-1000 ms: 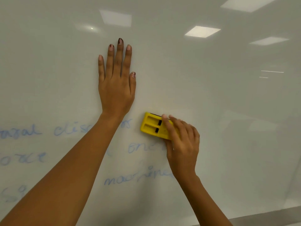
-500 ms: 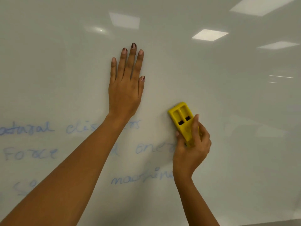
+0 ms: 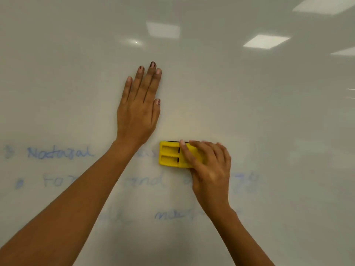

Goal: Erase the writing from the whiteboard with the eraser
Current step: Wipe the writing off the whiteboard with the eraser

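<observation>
In the head view, the whiteboard (image 3: 269,131) filled the whole frame. The left hand (image 3: 137,116) lay flat against it a little above centre. Its fingers (image 3: 148,83) were straight and pressed together, pointing to 12 o'clock, with the thumb tucked close along the index finger. It held nothing.

The yellow eraser (image 3: 172,154) sat against the board at about 4 o'clock from that hand, just beside the left wrist. It lay lengthwise from 9 to 3 o'clock, and two recessed slots showed on its left half. The right hand (image 3: 210,169) gripped its right half, with the fingers (image 3: 187,154) curled over the back and top edge. The thumb was hidden under the hand and probably clamped the lower edge.

Pale blue writing (image 3: 59,152) ran in three lines. "Natural" stood at 9 o'clock from the eraser, and the left forearm crossed the rest of that line. A second line, ending in "and", lay at 7 o'clock from the eraser. A word too blurred to read lay at 4 o'clock, past the right hand. The third line lay at 6 o'clock, partly behind the right wrist.

Reflections of ceiling lights (image 3: 266,41) showed at 1 o'clock in the frame.
</observation>
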